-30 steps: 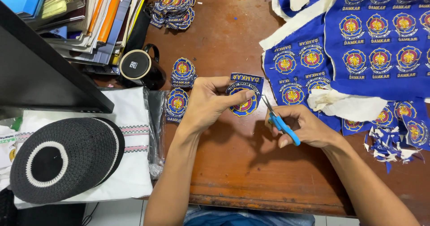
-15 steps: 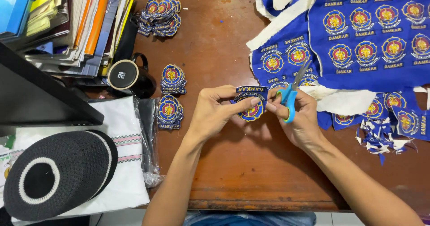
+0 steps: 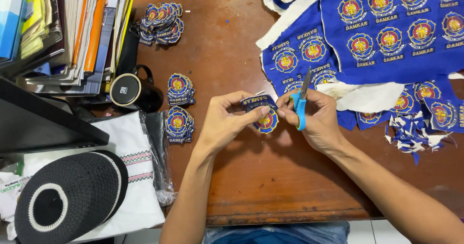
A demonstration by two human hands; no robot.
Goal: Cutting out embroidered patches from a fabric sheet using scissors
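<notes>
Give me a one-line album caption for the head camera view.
Left hand holds a round blue embroidered patch while right hand grips blue-handled scissors over a brown wooden table.

**Blue, Gold and Red on Brown Wood**

The embroidered patch (image 3: 263,116) is dark blue with a gold and red emblem. The scissors (image 3: 300,106) have light blue handles. The fabric sheet (image 3: 391,31) is royal blue with repeated emblems. The knitted cap (image 3: 72,198) is black with a white ring. The table (image 3: 270,176) is reddish brown.

Head cam, close, straight down over desk (image 3: 232,186)
</notes>
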